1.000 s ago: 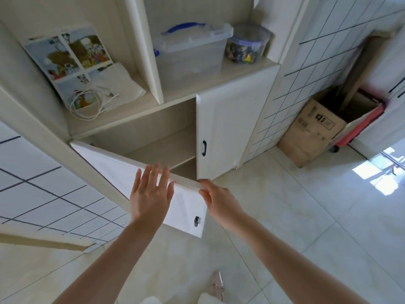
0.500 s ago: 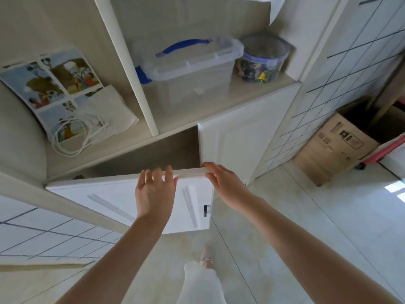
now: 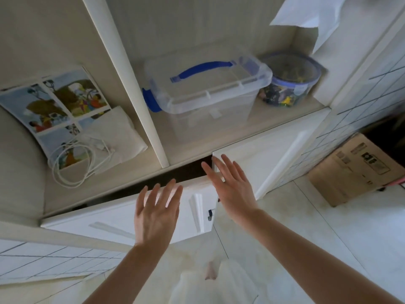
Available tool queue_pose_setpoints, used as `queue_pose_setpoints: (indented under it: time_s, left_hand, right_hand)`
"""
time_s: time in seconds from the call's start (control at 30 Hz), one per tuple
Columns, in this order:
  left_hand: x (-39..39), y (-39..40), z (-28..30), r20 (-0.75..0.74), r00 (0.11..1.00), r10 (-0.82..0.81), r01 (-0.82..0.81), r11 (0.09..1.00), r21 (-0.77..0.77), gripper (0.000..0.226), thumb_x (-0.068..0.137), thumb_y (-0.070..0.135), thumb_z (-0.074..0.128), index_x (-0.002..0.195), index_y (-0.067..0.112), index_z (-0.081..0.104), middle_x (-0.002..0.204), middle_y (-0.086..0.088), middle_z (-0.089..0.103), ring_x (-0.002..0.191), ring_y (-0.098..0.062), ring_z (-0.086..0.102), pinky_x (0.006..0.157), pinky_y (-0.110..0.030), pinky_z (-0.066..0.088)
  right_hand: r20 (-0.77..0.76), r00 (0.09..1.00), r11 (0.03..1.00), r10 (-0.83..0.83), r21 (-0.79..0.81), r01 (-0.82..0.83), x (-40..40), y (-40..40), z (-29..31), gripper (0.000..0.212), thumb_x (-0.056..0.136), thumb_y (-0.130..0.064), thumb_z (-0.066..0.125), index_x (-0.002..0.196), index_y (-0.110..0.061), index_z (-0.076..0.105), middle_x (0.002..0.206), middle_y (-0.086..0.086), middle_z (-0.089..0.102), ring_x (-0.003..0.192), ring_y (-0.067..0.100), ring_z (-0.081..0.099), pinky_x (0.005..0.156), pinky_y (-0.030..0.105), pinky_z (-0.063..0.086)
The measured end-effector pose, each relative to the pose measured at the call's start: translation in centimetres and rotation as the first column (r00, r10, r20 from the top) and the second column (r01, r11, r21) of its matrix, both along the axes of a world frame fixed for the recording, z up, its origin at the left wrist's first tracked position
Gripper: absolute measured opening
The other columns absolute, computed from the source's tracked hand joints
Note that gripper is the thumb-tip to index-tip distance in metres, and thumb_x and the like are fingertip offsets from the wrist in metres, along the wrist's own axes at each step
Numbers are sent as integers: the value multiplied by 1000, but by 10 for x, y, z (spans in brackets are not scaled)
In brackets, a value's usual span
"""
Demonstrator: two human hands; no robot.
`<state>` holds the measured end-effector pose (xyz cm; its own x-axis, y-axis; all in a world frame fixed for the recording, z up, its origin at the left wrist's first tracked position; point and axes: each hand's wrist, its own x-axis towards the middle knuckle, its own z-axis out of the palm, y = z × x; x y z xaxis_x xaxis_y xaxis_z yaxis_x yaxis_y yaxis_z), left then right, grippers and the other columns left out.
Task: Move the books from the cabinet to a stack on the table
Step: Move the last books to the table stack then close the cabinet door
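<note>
Both hands (image 3: 156, 212) now open flat against nearly closed cabinet door (image 3: 114, 218)

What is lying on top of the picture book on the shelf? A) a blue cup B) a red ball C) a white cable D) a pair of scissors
C: a coiled white cable lies across the lower part of the picture book in the left shelf compartment.

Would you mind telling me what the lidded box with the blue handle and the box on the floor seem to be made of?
The lidded box looks like clear glossy plastic: the shelf shows through its walls. The floor box looks like matte brown cardboard, with black printed labels.
</note>
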<state>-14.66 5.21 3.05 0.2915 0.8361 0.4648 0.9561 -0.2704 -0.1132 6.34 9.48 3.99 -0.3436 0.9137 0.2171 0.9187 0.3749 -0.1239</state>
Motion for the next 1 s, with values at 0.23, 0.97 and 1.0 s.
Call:
queue_pose_setpoints:
  time_s: [0.23,0.97,1.0]
  left_hand:
    - [-10,3,-26,-76,996,35,-52,972,-229,91,68,2,71,149,11,29,158,-10,24,144,-34,22,113,-55,24]
    - [-3,18,-24,-28,992,126,-129,947,-293,94,66,-2,62,151,12,23,161,-8,13,147,-33,13,114,-56,21]
    - [-4,17,-24,-28,992,125,-127,948,-292,95,66,-2,62,151,12,22,161,-8,12,147,-32,12,114,-56,21]
  right_hand:
    - [85,985,987,147,60,-152,-2,35,6,65,84,0,14,141,-12,43,149,15,39,139,31,33,112,49,32]
    - [171,973,986,158,31,-166,-6,58,-16,72,85,-7,-16,150,-3,15,156,13,23,144,32,22,114,53,23]
    - [172,972,985,161,38,-170,-7,57,-15,71,83,-5,-11,150,-3,14,157,13,22,144,32,21,114,53,22]
